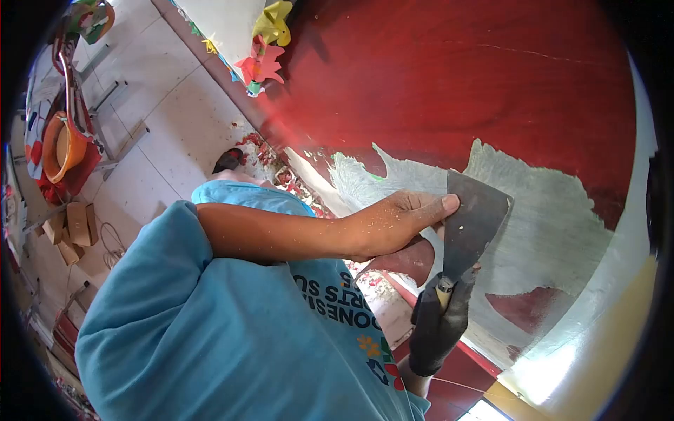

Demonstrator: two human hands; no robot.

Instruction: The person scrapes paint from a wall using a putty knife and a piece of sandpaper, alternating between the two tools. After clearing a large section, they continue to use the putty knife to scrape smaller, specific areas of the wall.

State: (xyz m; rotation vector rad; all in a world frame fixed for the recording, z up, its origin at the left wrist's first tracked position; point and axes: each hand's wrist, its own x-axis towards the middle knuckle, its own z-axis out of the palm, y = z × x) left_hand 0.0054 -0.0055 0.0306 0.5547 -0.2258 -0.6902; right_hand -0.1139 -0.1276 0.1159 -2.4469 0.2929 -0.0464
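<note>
My left hand, bare and dusted with pale specks, pinches the dark metal blade of a scraper, its thumb lying on the blade near a corner. My right hand wears a dark glove and is wrapped round the scraper's pale handle. Just under my left hand is a reddish-brown piece; whether I hold it cannot be made out. Behind the scraper stands a red surface with a ragged, scraped grey-white patch.
Red and white flakes litter the tiled floor beside the red surface. Yellow and pink cut-out decorations hang at its edge. Farther left are an orange round object, metal legs and cardboard boxes.
</note>
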